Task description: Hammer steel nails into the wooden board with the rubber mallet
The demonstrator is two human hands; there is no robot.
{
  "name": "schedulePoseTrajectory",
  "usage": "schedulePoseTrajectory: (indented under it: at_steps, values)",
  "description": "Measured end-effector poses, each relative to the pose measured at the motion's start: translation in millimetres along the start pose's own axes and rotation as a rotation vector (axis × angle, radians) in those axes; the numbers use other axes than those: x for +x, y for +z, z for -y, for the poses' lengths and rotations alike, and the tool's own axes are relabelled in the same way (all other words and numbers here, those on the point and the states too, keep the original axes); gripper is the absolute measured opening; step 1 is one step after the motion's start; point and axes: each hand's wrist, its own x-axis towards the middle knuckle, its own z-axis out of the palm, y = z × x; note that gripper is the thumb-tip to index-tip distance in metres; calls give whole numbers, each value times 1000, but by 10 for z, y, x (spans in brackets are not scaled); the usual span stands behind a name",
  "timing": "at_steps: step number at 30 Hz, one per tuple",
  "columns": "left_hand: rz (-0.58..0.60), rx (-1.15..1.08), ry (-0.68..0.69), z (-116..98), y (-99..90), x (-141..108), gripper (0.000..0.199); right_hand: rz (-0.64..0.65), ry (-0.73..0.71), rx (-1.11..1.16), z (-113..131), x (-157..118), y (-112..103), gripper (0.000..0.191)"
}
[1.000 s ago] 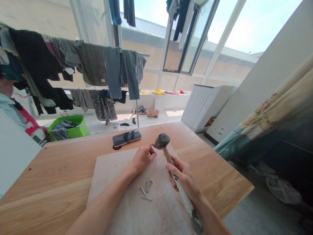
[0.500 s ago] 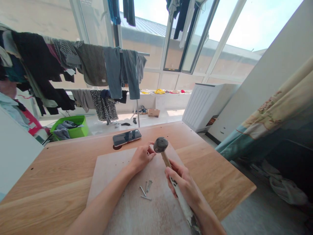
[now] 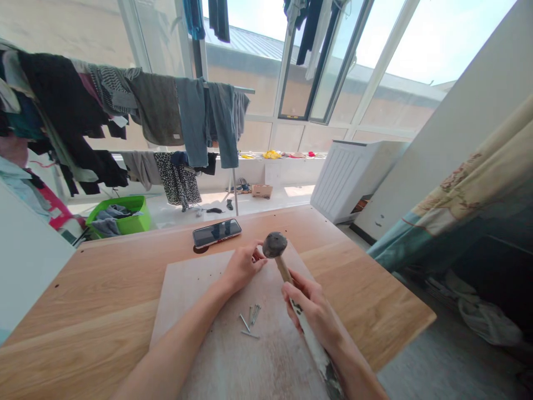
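My right hand point(image 3: 310, 305) is wrapped round the pale, worn handle of a hammer point(image 3: 275, 245) with a dark rounded head. Just left of that head, my left hand point(image 3: 244, 268) rests at the far part of a whitish wooden board point(image 3: 220, 361). Its fingers are pinched together; what they hold, if anything, is hidden by the fingers and the hammer head. Several loose silver nails point(image 3: 255, 315) lie on the board between my forearms. A few small dark marks dot the board left of my left hand.
The board lies on a wooden table point(image 3: 358, 278). Beyond my left hand is a black phone point(image 3: 216, 233) beside a dark round hole. Behind the table stand a green basket point(image 3: 139, 214) with clothes, a laundry rack and a white cabinet point(image 3: 353, 172). A curtain point(image 3: 449, 194) hangs at right.
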Motion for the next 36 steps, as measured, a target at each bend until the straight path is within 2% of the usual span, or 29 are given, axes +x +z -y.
schedulePoseTrajectory:
  at_steps: [12, 15, 17, 20, 22, 26, 30, 33, 36]
  values:
    - [33, 5, 6, 56, 31, -6, 34, -7, 20, 1, -19, -3, -5, 30]
    - [25, 48, 8, -4, -69, -14, 36, -69, -14, 68, -54, 2, -19, 30]
    - [103, 138, -9, -131, -219, -52, 32, -108, -8, 102, -86, 11, -38, 32]
    - [382, 300, 13, -404, -445, -183, 21, -155, 0, 130, -131, 27, -71, 31]
    - [454, 387, 18, -566, -499, -300, 22, -172, 9, 123, -147, 34, -84, 30]
    - [462, 509, 10, -711, -333, -488, 28, -176, 11, 118, -130, 39, -73, 31]
    - [519, 587, 113, -726, -128, -548, 23, -164, 23, 102, -93, 32, -46, 34]
    - [570, 634, 165, -759, -96, -553, 22, -174, 33, 89, -81, 23, -42, 36]
    - [610, 608, 180, -794, -158, -544, 22, -183, 26, 86, -89, 22, -50, 34]
